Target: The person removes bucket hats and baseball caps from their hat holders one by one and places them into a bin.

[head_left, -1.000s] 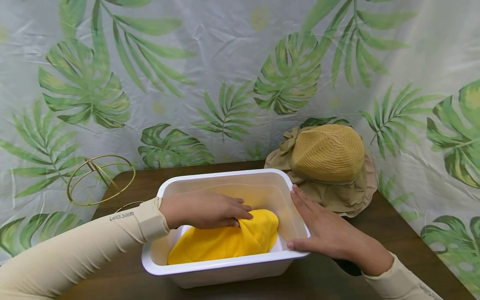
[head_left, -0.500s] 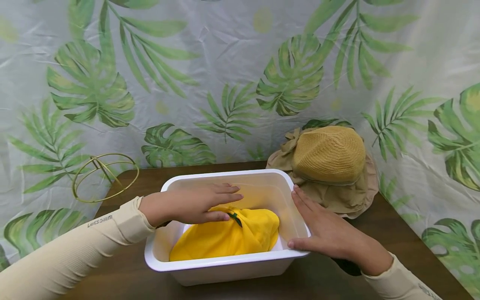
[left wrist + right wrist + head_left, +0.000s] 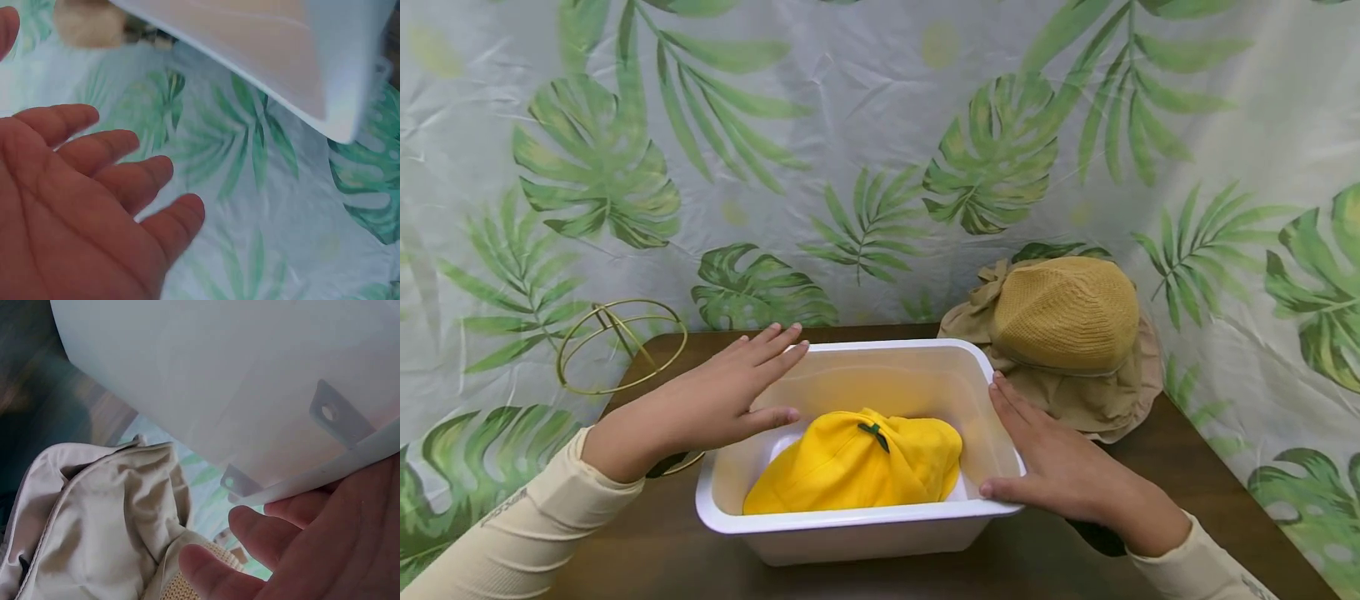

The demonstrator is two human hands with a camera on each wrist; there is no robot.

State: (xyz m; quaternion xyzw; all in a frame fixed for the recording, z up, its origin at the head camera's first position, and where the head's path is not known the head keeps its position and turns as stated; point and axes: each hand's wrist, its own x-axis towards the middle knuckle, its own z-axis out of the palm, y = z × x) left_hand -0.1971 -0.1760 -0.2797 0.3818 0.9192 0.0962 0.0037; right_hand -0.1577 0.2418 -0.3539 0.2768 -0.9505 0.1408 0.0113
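Note:
A yellow cap (image 3: 842,471) with a small dark green tab on top lies inside a white plastic tub (image 3: 865,521). My left hand (image 3: 715,400) is held over the tub's left rim, fingers extended and holding nothing. Its bare palm (image 3: 75,206) faces the camera in the left wrist view, with the tub's pale corner (image 3: 340,125) beyond. At the tub's right rim rests my right hand (image 3: 1060,467), its fingers straight along the outside and its thumb at the front corner. In the right wrist view, the fingertips (image 3: 247,519) lie by the rim.
Behind the tub at right, a tan knitted hat (image 3: 1067,312) sits on a beige wide-brimmed fabric hat (image 3: 1105,400). A gold wire stand (image 3: 625,342) is at the back left of the dark wooden table (image 3: 647,542). A leaf-print curtain (image 3: 865,108) hangs behind.
My left hand has let go of the yellow cap and moved left, up to the tub's left rim, uncovering the green tab. My right hand stays at the right rim.

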